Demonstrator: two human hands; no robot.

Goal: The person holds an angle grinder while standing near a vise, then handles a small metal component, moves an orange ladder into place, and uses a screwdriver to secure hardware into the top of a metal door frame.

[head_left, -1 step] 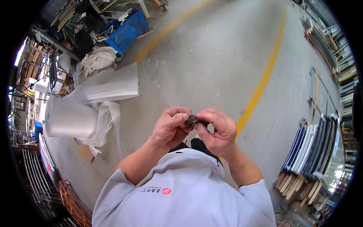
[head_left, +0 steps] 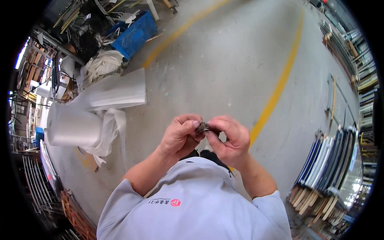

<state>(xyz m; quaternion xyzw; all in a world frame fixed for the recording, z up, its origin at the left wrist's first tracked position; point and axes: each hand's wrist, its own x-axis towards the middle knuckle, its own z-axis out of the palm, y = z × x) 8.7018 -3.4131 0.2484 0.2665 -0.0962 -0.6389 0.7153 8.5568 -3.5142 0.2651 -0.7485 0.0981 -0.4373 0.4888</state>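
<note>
We've got the small dark part (head_left: 203,127) pinched in both left hand (head_left: 179,135) and right hand (head_left: 231,138), just beyond our grey shirt (head_left: 208,204), above the floor (head_left: 192,76). White sheet roll (head_left: 76,126) lies left.

Small dark part (head_left: 203,127): metal-like, dull sheen seen, exact material not readable. Shirt (head_left: 196,208): pale matt cloth, softly creased. Floor (head_left: 196,76): smooth, faint sheen, speckled; painted yellow lines (head_left: 277,96) laid flat on it. By floor's left edge, wrapping roll (head_left: 74,126) seen as white, smooth, translucent plastic foam or film; loose strip crinkled. Crate (head_left: 137,35) made of blue plastic. Toward floor's lower right corner, long profiles (head_left: 330,156) glossy, metal-like, stacked above rough matt wooden battens (head_left: 303,198).
</note>
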